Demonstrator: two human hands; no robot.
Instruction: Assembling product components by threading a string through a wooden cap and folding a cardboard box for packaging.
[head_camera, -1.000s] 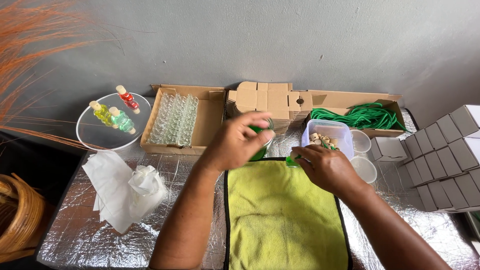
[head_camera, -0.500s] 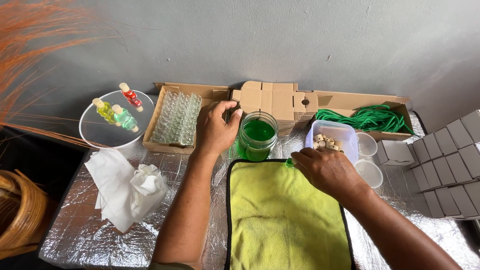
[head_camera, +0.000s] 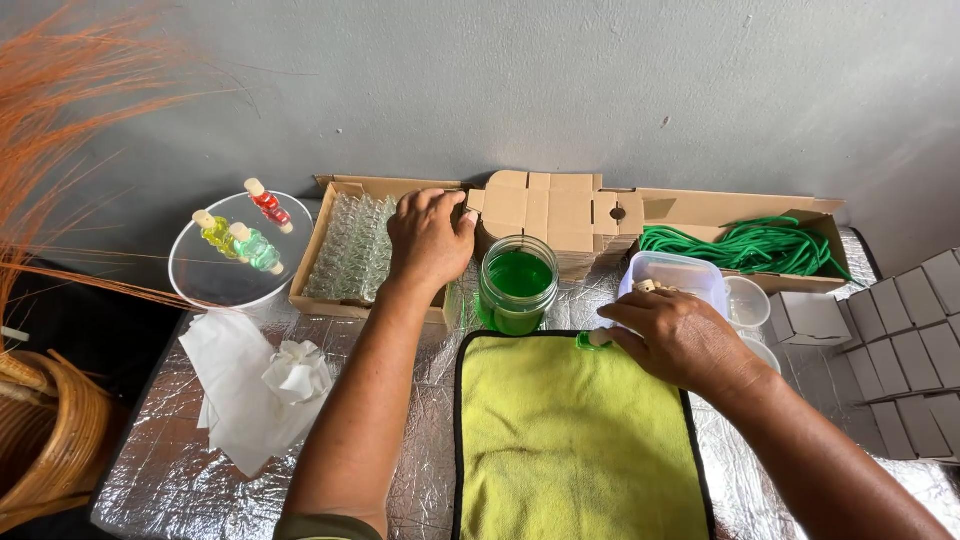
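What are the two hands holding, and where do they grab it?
The right hand pinches a small green bottle by its body. The left hand reaches into the box of empty bottles; whether it grips one cannot be told.

Home craft bench: foil-covered table (head_camera: 180, 470), boxed glass bottles (head_camera: 355, 248), folded cartons (head_camera: 905, 350).

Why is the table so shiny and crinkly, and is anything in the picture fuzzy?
Head view: the silver foil table cover catches soft daylight in its creases, no harsh glare; the orange grass at the left edge looks blurred; the left hand and right hand are sharp, casting faint shadows.
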